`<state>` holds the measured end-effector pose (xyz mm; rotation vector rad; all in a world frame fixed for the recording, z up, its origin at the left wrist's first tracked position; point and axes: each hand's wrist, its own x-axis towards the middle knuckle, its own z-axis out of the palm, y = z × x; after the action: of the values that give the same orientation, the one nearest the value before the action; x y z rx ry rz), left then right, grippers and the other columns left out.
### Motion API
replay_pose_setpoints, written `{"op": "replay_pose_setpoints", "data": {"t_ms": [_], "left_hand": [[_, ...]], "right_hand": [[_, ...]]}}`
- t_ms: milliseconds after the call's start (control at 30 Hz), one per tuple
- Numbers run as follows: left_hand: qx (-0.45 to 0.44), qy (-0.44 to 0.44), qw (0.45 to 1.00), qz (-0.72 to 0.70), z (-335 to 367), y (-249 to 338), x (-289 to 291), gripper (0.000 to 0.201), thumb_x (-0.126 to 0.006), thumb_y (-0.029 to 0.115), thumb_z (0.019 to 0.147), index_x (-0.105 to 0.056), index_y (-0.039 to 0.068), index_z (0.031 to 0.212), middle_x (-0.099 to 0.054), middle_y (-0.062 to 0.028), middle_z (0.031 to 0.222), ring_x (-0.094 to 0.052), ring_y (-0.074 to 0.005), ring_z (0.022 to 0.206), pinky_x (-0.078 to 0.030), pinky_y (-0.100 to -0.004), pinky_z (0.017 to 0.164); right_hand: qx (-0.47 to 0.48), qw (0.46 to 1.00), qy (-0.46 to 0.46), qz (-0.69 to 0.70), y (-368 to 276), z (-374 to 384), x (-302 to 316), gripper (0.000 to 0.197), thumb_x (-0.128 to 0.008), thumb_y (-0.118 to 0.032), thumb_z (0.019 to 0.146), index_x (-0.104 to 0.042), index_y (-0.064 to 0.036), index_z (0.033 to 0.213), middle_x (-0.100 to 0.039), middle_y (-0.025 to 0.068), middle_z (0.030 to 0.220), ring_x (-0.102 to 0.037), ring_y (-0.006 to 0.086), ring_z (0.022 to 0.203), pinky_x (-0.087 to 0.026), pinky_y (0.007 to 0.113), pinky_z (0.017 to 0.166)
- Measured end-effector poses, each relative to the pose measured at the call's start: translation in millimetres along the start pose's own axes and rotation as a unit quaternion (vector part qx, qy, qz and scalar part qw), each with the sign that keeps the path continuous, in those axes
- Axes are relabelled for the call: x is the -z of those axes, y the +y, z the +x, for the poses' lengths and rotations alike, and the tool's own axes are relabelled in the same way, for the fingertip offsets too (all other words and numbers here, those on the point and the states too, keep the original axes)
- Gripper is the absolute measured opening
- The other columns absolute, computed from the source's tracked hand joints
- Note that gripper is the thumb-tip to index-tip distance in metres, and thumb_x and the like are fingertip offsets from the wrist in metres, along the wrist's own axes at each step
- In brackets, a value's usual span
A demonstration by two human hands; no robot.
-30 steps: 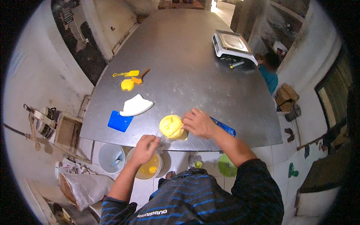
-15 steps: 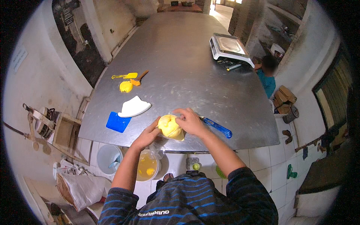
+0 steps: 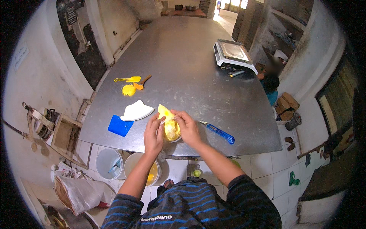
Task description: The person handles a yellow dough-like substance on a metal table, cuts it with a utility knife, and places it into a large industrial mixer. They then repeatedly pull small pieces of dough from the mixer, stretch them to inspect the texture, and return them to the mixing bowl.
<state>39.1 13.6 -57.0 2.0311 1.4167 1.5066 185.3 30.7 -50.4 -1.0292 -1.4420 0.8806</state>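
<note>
A lump of yellow dough (image 3: 170, 127) sits near the front edge of a steel table (image 3: 198, 76). My left hand (image 3: 153, 134) grips its left side, and my right hand (image 3: 187, 127) grips its right side. A thin yellow flap of the dough (image 3: 163, 111) sticks up between my hands. The fingers of both hands curl round the lump and hide part of it.
A blue-handled knife (image 3: 218, 132) lies right of my hands. A white scraper (image 3: 136, 111), a blue scraper (image 3: 120, 126), a small yellow dough piece (image 3: 129, 90) and yellow utensils (image 3: 128, 79) lie to the left. A scale (image 3: 233, 52) stands far right. Buckets (image 3: 108, 162) stand below.
My left hand came up from the table's front edge to the dough. Both hands now hold the lump, which has shifted slightly to the right.
</note>
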Motion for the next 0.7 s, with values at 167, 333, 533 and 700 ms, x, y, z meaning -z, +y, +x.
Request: {"op": "replay_pose_setpoints", "data": {"t_ms": [167,333,533,700], "left_hand": [[0.106,0.034,0.992,-0.065,2.2,12.7,-14.3,0.022,-0.046,0.008,0.088,-0.058,0.001,0.105,-0.057,-0.0227,0.107,-0.059,-0.0328,0.096,-0.046,-0.0366,0.083],[0.154,0.018,0.985,-0.072,0.8,13.0,-17.2,0.018,-0.047,0.008,0.087,-0.059,0.001,0.098,-0.062,-0.0195,0.091,-0.062,-0.0321,0.083,-0.047,-0.0370,0.072],[0.214,0.027,0.969,-0.122,0.9,8.8,-29.7,0.015,-0.047,0.010,0.089,-0.058,0.000,0.088,-0.064,-0.0131,0.078,-0.060,-0.0184,0.072,-0.045,-0.0309,0.065],[0.268,0.011,0.940,-0.209,-3.7,-13.1,-36.3,0.016,-0.045,0.011,0.092,-0.054,0.000,0.085,-0.062,-0.0071,0.082,-0.053,-0.0112,0.072,-0.043,-0.0264,0.067]], "right_hand": [[0.027,0.996,0.070,0.055,27.3,-8.5,-20.7,0.021,-0.040,-0.013,0.095,-0.055,-0.0007,0.104,-0.061,0.0101,0.108,-0.056,0.0155,0.095,-0.042,0.028,0.087],[-0.033,0.989,0.119,0.086,31.4,-20.6,-24.6,0.022,-0.039,-0.015,0.096,-0.055,-0.0003,0.100,-0.062,0.0073,0.092,-0.056,0.0123,0.086,-0.044,0.027,0.081],[-0.065,0.987,0.112,0.096,36.3,-14.7,-12.6,0.022,-0.042,-0.018,0.095,-0.053,-0.0023,0.085,-0.053,0.0009,0.071,-0.049,0.0080,0.069,-0.042,0.023,0.067],[-0.086,0.985,0.093,0.117,39.8,-3.5,-4.3,0.030,-0.047,-0.024,0.093,-0.048,-0.0036,0.071,-0.048,0.0005,0.061,-0.045,0.0093,0.059,-0.039,0.026,0.057]]}}
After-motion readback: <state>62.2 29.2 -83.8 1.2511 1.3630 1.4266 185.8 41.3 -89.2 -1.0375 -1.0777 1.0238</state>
